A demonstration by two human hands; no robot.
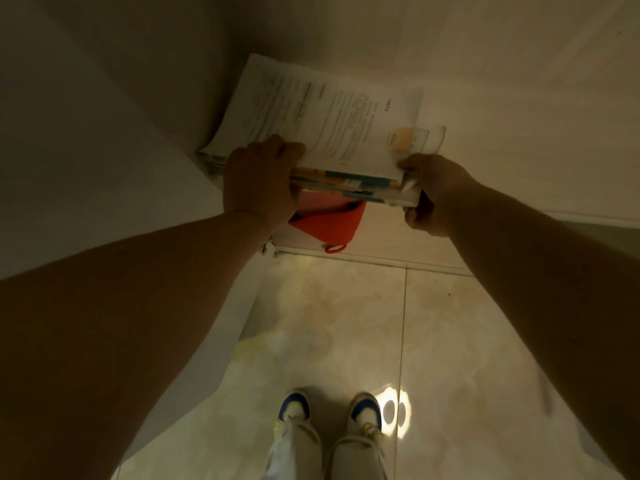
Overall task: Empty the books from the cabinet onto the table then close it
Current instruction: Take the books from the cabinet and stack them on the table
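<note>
A stack of books and papers point(322, 116) lies flat inside the cabinet point(519, 98), with a printed white sheet on top and coloured book edges showing at the front. My left hand point(258, 181) grips the stack's front left edge, fingers over the top sheet. My right hand point(433, 192) grips the front right corner, thumb on top and fingers beneath. Both hands hold the stack at the cabinet opening.
A red pouch with a loop point(329, 220) sits on the cabinet shelf below the stack. The open cabinet door point(86, 150) stands at the left. Below is a glossy tiled floor point(346, 323), where my shoes point(332, 414) stand.
</note>
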